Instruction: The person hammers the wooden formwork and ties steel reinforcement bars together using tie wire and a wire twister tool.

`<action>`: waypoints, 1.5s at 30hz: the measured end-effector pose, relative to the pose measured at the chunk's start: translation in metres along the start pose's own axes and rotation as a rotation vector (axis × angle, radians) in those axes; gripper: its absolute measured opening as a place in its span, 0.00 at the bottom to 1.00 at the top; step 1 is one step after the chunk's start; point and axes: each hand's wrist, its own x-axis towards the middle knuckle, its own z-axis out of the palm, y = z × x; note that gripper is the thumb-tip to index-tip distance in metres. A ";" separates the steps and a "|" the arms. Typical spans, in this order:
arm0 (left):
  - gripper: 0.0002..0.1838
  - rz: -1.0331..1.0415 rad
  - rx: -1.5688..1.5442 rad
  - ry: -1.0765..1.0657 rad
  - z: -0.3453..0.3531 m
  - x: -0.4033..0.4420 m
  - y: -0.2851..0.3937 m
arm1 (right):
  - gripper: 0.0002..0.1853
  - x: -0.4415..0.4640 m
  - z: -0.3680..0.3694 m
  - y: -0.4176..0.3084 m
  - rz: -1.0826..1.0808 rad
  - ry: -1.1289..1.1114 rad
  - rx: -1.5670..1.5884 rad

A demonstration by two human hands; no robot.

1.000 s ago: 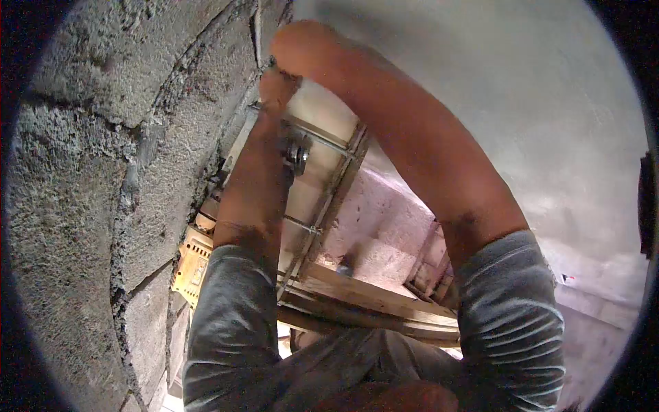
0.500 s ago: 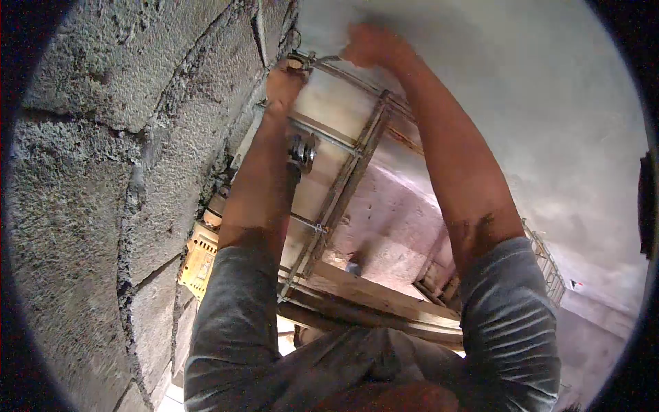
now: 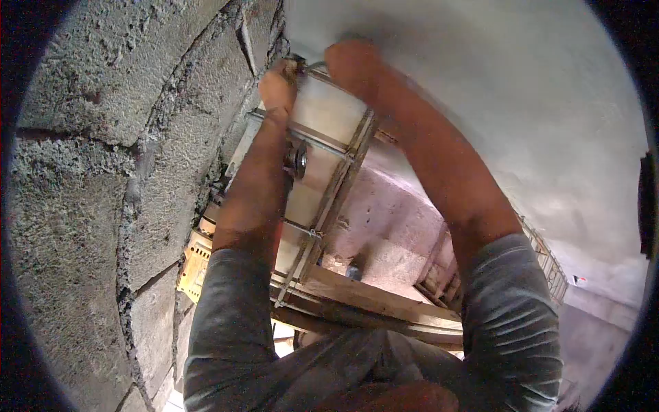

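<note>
My left hand (image 3: 279, 84) is closed at the far end of the rebar frame (image 3: 338, 184), beside the block wall; what lies inside its fingers is too small to name. To its right, my right hand (image 3: 351, 60) is closed on a thin curved metal piece (image 3: 316, 66) that runs toward the left hand. Crossbars of the frame pass beneath my forearms. Partly hidden by my left forearm is a round metal part (image 3: 300, 159), and lower left sits a yellow tool body (image 3: 195, 266) against the wall.
A rough block wall (image 3: 75, 226) fills the left side. On the right is a smooth grey surface (image 3: 549, 103). Wooden boards (image 3: 371, 292) cross below the frame, and a wire cage (image 3: 542, 257) stands beyond my right elbow.
Since a second ago my right hand has come away from my left hand to the right. Over the last half second it has moved back a little to the left, and the view has shifted slightly.
</note>
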 end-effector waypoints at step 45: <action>0.21 0.138 0.108 -0.360 -0.012 0.010 -0.029 | 0.17 -0.035 0.146 -0.060 0.443 -0.136 0.990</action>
